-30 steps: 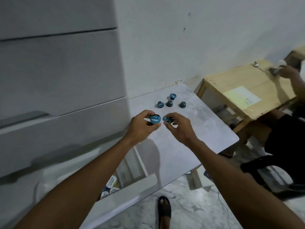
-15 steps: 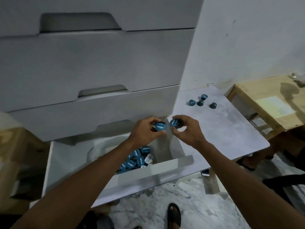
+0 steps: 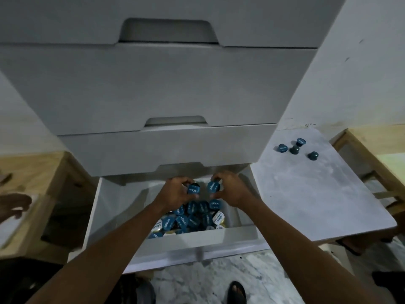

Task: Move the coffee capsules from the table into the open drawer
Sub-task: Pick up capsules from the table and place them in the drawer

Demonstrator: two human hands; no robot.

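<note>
The bottom white drawer (image 3: 219,238) stands pulled open, and a pile of blue capsules (image 3: 192,216) lies inside it. My left hand (image 3: 177,191) pinches one blue coffee capsule (image 3: 193,189) above that pile. Beside it, my right hand (image 3: 230,191) grips a second blue capsule (image 3: 213,186), also over the drawer. Both foil lids face me. Several more blue capsules (image 3: 294,148) sit at the far end of the white table (image 3: 317,194) to the right of the drawer unit.
Closed white drawers (image 3: 153,88) rise above the open one. Wooden tables stand to the left (image 3: 32,178) and far right (image 3: 372,154). Another person's hand (image 3: 13,206) shows at the left edge. A sandalled foot (image 3: 236,291) rests on the marble floor below.
Both hands have carried their capsules leftward from the table to above the open drawer. The view has swung left with them, bringing the drawer and its pile into full sight.
</note>
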